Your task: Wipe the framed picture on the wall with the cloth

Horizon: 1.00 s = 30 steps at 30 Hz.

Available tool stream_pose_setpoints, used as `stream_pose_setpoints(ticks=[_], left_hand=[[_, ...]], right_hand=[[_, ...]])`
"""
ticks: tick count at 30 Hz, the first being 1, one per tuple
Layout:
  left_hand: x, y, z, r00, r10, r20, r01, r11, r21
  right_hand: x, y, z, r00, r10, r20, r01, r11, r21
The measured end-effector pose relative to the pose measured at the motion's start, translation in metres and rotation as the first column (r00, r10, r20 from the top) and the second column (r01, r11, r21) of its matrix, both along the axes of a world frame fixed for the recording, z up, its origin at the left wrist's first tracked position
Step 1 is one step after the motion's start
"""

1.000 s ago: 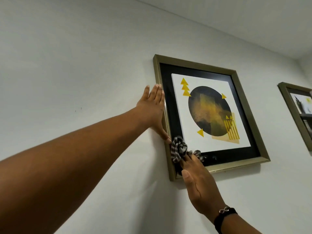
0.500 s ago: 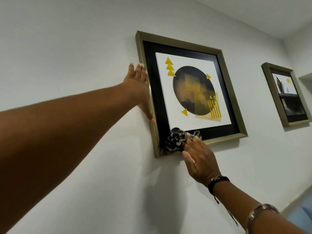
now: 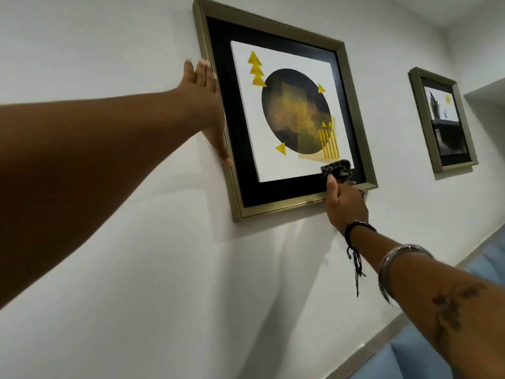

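A gold-framed picture point(image 3: 273, 202) hangs on the white wall, showing a dark circle and yellow triangles on white inside a black mat. My left hand point(image 3: 205, 105) lies flat and open against the frame's left edge. My right hand point(image 3: 345, 203) presses a checked black-and-white cloth point(image 3: 336, 167) onto the picture's lower right corner, where the white print meets the black mat. My fingers hide part of the cloth.
A second, smaller gold-framed picture point(image 3: 442, 120) hangs further right on the same wall. A light blue padded surface point(image 3: 426, 359) with a grey trim runs along the lower right. The wall turns a corner at the far right.
My right hand has slid the cloth along the bottom of the picture from the lower left corner to the lower right. My left hand has stayed on the frame's left edge. The view has shifted.
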State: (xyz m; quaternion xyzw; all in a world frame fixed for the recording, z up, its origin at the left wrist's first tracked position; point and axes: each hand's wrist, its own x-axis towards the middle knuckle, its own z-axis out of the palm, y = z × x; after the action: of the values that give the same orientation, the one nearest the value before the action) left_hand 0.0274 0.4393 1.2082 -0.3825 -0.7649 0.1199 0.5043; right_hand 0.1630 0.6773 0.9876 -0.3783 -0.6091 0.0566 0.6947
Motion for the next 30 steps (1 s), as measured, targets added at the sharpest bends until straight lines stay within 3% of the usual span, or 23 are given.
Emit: stream_pose_setpoints(ticks=[4, 6, 13, 17, 25, 30], left_hand=[[0.000, -0.001, -0.001, 1.000, -0.001, -0.007, 0.001, 1.000, -0.003], [0.000, -0.001, -0.001, 1.000, -0.006, -0.003, 0.006, 1.000, 0.000], [0.000, 0.001, -0.002, 1.000, -0.008, -0.004, 0.008, 1.000, 0.001], [-0.001, 0.001, -0.002, 1.000, -0.007, 0.025, 0.007, 1.000, 0.016], [0.000, 0.004, -0.002, 1.000, 0.003, 0.009, -0.003, 1.000, 0.009], [-0.004, 0.009, -0.003, 1.000, -0.015, 0.021, 0.015, 0.999, 0.030]], right_hand=[[0.019, 0.013, 0.024, 0.997, 0.073, -0.030, -0.078, 0.964, -0.253], [0.019, 0.014, 0.027, 0.995, 0.081, -0.051, -0.093, 0.950, -0.299], [-0.036, -0.049, 0.010, 0.990, 0.027, -0.141, -0.032, 0.999, -0.030], [-0.081, -0.109, -0.001, 0.988, 0.126, -0.092, -0.112, 0.984, 0.141], [-0.113, -0.174, 0.016, 0.880, 0.416, -0.227, -0.412, 0.909, 0.068], [-0.116, -0.192, 0.023, 0.747, 0.605, -0.277, -0.613, 0.787, 0.065]])
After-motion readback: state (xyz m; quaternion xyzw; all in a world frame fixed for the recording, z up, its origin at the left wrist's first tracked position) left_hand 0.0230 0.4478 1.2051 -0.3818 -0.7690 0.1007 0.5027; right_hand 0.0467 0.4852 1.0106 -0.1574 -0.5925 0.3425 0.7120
